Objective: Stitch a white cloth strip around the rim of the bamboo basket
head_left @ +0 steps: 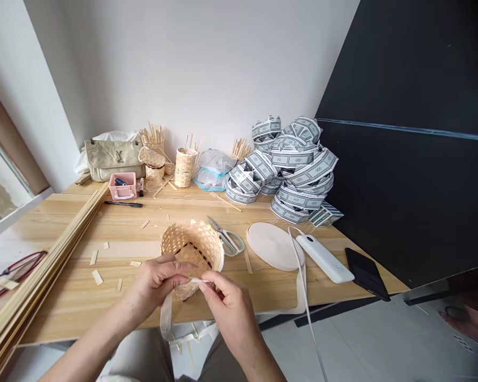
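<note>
A small woven bamboo basket [195, 243] is tilted toward me at the near edge of the wooden table [83, 297]. My left hand [155, 284] grips the basket's near rim, fingers curled. My right hand [227, 302] pinches a white ribbon [166, 313] against the same rim; the strip hangs down off the table between my hands. A flat roll of the white ribbon [273, 245] lies to the right, its loose end trailing over the table edge.
Scissors [228, 239] lie just behind the basket. A white power bank [324, 258] with cable and a black phone [366, 273] sit at right. Patterned tape rolls [290, 170], bamboo baskets [185, 167], a pink box [122, 185], a pen, a bag [113, 156], long strips at left.
</note>
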`<state>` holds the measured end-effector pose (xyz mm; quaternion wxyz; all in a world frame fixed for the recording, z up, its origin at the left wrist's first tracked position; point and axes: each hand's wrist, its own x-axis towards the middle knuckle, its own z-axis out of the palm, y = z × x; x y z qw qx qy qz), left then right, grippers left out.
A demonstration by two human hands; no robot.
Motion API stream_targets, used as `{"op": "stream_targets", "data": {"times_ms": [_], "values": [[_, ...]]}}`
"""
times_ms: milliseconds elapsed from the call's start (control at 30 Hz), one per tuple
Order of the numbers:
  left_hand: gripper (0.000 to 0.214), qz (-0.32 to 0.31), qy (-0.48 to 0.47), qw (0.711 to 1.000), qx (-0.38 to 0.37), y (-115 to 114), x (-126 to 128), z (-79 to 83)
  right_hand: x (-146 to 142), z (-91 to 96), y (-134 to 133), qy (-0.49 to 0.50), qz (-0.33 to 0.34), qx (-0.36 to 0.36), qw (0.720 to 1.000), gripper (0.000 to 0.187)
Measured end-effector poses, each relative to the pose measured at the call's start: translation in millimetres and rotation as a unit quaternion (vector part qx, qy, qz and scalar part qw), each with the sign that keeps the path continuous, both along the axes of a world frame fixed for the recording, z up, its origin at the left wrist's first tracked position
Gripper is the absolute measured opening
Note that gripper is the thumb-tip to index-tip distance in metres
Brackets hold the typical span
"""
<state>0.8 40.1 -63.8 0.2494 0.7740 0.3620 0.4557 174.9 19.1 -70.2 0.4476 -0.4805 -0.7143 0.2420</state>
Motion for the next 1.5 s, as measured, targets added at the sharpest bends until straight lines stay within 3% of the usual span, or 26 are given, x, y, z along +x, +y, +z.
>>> {"op": "stream_targets", "data": {"times_ms": [133, 333, 400, 567, 767, 967, 1133, 1333, 1500], "values": [[0.028, -0.016, 0.049, 0.999, 0.015, 0, -2, 2.4, 1, 0.9, 0, 0.006, 0.006, -0.016, 1.000, 0.014], [0.037, -0.034, 0.072, 0.983, -0.164, 0, -2, 6.6, 1, 7.3, -1, 0.003, 0.013, -0.035, 0.999, 0.016], [0.036, -0.047, 0.054, 0.980, -0.186, 0, -1, 7.3, 2, 8.7, -1, 0.001, 0.014, -0.042, 0.999, 0.016], [0.029, -0.055, 0.008, 0.982, -0.182, -1, 1, 7.9, 2, 8.4, -3, 0.021, -0.003, -0.046, 0.999, 0.021], [0.033, -0.043, 0.021, 0.982, -0.182, -4, 1, 8.0, -4, 10.3, -4, 0.055, 0.010, -0.003, 0.998, 0.018], [0.040, -0.069, -0.017, 0.980, -0.184, -5, 2, 12.0, -6, 7.9, -3, 0.048, 0.002, -0.007, 0.999, 0.016], [0.019, -0.065, -0.036, 0.974, -0.212, -6, 5, 15.9, -4, 6.1, -2, 0.040, -0.005, -0.013, 0.999, 0.016], [0.020, 0.028, -0.041, 0.985, -0.165, -7, 15, 3.5, -6, 0.7, -2, 0.047, -0.016, -0.013, 0.999, 0.016], [0.022, 0.027, -0.016, 0.988, -0.149, -9, 15, 3.3, -1, 2.9, -2, 0.043, -0.006, -0.024, 0.999, 0.016]]}}
